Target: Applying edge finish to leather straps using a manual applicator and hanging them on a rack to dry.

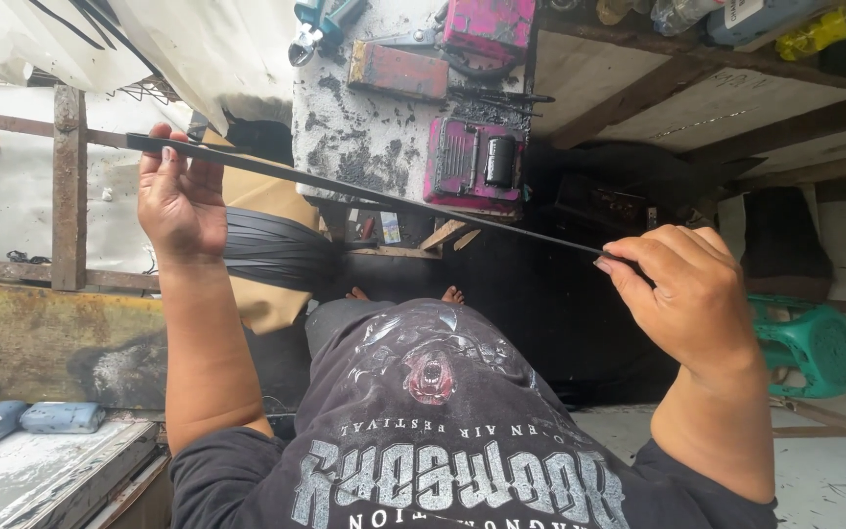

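Left hand [180, 201] up at the left, palm toward the camera, fingers and thumb pinching one end of a long thin black strip [364, 191]. The strip runs in a shallow diagonal from there, dropping to the right, held taut in the air in front of the chest, not resting on anything. Looks like it's stretched between both hands to keep it straight and at eye level for a look along its edge. Behind the left hand: a wooden frame post [69, 186] and white sheeting, with a brown cardboard piece lower down. In the middle, beyond the strip, a grimy white desk [364, 127] stained black carries a pink-stained block [472, 162] with a black roller on it, a rusty red block [399, 71] farther back, and scissors near the far edge. Bare toes [452, 294] show below, past the black printed shirt [443, 431]. Right hand [687, 294] on the right, lower than the left, closed around the strip's other end between thumb and fingertips. Far right, a green plastic stool [815, 343] stands apart on the floor. Bottles sit on a shelf at the top right.
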